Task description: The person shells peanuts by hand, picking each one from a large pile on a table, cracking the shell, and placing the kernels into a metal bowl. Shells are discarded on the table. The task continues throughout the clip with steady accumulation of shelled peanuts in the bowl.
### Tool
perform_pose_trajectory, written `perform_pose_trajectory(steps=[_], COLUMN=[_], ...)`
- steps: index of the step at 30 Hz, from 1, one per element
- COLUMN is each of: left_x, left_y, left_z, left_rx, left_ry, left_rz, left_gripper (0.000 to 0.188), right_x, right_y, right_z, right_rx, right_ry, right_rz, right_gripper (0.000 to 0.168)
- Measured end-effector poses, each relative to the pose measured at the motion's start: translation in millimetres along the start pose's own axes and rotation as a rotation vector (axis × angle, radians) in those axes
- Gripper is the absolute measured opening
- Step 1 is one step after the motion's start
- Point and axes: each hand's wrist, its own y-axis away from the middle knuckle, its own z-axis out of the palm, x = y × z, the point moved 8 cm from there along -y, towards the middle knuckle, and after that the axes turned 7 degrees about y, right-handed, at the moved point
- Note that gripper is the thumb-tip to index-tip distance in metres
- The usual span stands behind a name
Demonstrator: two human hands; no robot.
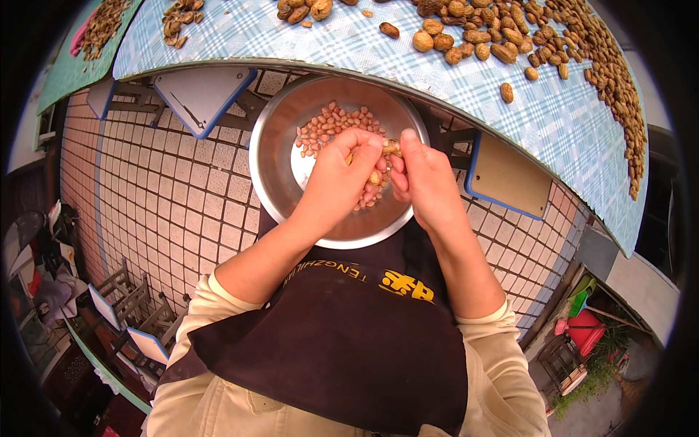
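Over a stainless steel basin, my two hands meet at an unshelled peanut. My left hand pinches its near end between thumb and forefinger. More peanut pods show in the curled fingers of that hand, partly hidden. The thumb and fingers of my right hand grip the other side of the pod. Shelled pink peanut kernels lie on the basin's bottom, some covered from view by my hands. The basin rests at my lap, against a dark apron.
Just beyond the basin stands a table with a blue checked cloth. Whole peanuts spread across its right side, and broken shells lie at the left. Blue-edged stools stand below on the tiled floor; another stool is at the right.
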Motion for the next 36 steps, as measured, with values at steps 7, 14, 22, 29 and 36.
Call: perform_pose_trajectory(steps=[7,14,22,29,36], left_x=[-9,-13,-4,-5,7], left_y=[1,1,1,1,0], left_z=[2,-5,-2,-4,5], left_rx=[0.046,0.057,0.085,0.056,0.008], left_ry=[0.214,0.21,0.241,0.205,-0.088], left_rz=[-0.128,-0.173,-0.141,-0.159,0.076], left_gripper=[0.015,0.02,0.021,0.023,0.013], right_x=[-10,-12,-17,-20,-27], right_y=[1,1,2,4,10], right_z=[-9,-12,-9,-7,-3], right_rx=[0.111,0.13,0.107,0.061,0.149], right_ry=[0.366,0.368,0.158,0.164,0.411], right_rz=[-0.124,-0.182,-0.283,-0.305,-0.453], right_gripper=[0.041,0.037,0.025,0.023,0.024])
